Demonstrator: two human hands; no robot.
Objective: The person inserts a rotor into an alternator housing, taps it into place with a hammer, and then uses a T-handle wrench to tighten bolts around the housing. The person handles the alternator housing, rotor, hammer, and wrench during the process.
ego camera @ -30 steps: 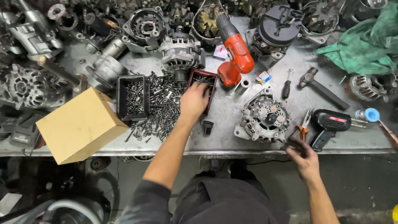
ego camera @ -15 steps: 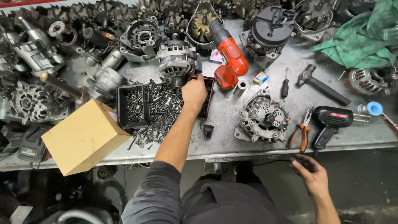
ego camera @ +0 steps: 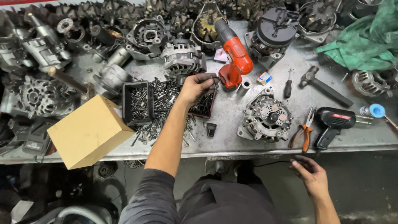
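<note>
Reaching into the middle of the frame, the left hand [ego camera: 198,86] curls its fingers down over a small dark tray with a red edge [ego camera: 204,108], which sits on the grey metal workbench [ego camera: 232,124] just right of a heap of loose screws and bolts [ego camera: 166,99]. Whether the fingertips pinch anything cannot be told; the hand hides most of the tray. A black bin of screws [ego camera: 137,103] stands left of the heap, and a tan cardboard box [ego camera: 88,132] overhangs the bench edge at lower left. Above the hand lie a silver alternator [ego camera: 181,58] and a red cordless drill [ego camera: 234,58]. Right of the tray are an open alternator housing [ego camera: 266,118], orange-handled pliers [ego camera: 306,127] and a black heat gun [ego camera: 332,123]. At lower right, below the bench edge, the right hand [ego camera: 311,177] hangs with fingers loosely spread, holding nothing visible. More motor parts crowd the upper edge, cut off by the frame.
</note>
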